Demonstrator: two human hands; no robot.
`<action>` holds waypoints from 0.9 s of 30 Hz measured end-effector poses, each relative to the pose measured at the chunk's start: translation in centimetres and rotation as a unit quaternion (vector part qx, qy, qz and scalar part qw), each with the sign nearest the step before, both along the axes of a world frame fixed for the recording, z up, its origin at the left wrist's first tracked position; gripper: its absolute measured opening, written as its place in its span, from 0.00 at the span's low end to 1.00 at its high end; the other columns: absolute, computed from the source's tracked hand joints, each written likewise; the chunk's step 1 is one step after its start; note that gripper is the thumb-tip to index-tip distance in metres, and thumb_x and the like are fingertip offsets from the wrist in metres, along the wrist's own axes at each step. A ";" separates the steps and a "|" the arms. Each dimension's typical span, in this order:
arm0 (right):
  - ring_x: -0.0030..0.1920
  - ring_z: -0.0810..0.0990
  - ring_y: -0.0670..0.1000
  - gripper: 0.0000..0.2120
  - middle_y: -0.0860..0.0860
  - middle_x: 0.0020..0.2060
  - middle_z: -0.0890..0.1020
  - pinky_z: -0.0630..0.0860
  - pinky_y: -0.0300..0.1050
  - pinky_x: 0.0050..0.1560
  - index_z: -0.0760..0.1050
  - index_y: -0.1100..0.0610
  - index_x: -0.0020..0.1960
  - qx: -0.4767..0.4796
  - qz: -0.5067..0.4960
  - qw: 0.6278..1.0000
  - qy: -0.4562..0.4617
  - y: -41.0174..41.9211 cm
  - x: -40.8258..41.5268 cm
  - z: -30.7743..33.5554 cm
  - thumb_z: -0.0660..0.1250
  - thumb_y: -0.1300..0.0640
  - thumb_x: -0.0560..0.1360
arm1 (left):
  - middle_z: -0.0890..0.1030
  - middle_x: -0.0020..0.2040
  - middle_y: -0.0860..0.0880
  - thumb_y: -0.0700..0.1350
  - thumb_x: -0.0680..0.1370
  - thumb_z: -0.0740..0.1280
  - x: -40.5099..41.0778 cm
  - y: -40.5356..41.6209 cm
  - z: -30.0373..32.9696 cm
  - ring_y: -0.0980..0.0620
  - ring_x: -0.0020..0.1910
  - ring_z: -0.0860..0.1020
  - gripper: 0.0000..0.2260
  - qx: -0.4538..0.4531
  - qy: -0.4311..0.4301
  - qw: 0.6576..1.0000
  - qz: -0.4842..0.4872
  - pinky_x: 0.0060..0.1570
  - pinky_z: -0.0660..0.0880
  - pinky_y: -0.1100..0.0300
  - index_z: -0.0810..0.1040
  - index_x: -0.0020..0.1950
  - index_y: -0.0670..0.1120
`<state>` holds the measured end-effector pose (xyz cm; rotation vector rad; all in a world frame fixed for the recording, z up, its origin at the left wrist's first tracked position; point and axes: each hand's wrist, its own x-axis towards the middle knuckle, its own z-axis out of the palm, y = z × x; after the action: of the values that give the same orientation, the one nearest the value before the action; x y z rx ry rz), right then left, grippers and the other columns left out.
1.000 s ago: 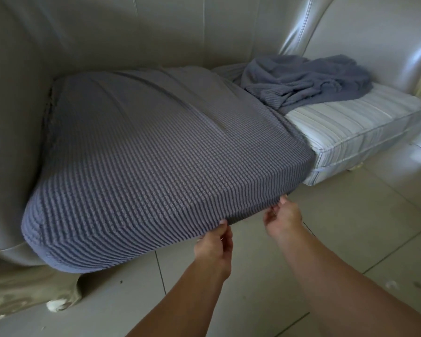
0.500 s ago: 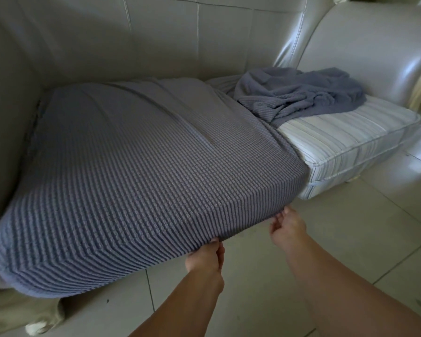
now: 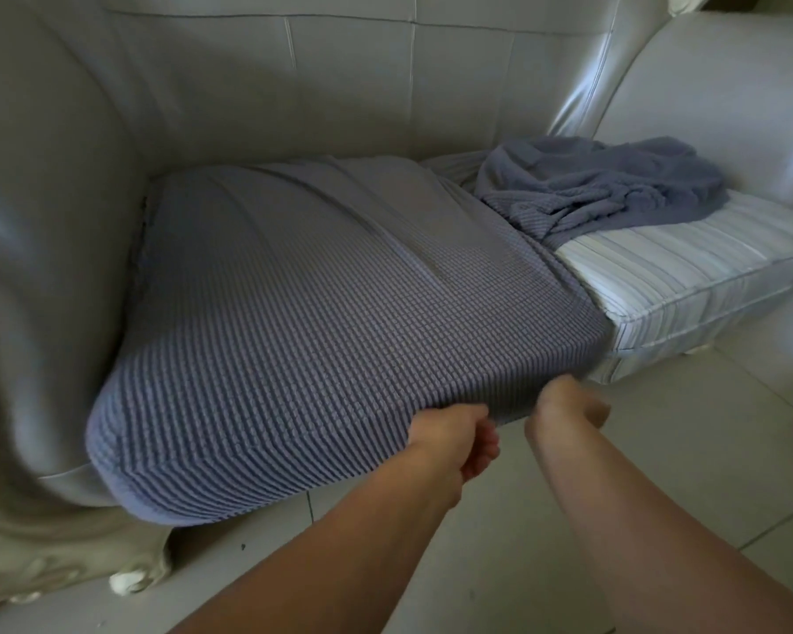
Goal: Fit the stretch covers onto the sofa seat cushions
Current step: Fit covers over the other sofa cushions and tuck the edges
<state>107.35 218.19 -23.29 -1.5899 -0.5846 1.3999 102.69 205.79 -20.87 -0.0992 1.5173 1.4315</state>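
Both at the front lower hem of the grey-blue ribbed stretch cover on the near seat cushion, just above and beyond: left hand curled, grip unclear; right hand blurred, unreadable.

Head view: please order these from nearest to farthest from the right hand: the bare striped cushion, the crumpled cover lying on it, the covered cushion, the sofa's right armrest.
From the right hand:
1. Covered cushion, directly at the hand, left side of the sofa.
2. Bare striped cushion, right side.
3. Crumpled cover, at the back of that cushion.
4. Right armrest, far right, behind everything.
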 end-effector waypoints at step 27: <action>0.75 0.57 0.52 0.25 0.50 0.75 0.61 0.54 0.53 0.73 0.62 0.52 0.74 0.496 0.580 0.475 -0.439 -19.2 -14.8 5.9 0.54 0.44 0.79 | 0.69 0.67 0.38 0.52 0.83 0.55 -17.8 -16.5 5.7 0.39 0.64 0.71 0.20 -0.366 0.569 0.726 -0.123 0.60 0.69 0.49 0.67 0.68 0.39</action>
<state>92.52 198.96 -17.36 -0.5664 -2.8545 0.3930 84.88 189.25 -15.19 0.6059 2.9088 0.4868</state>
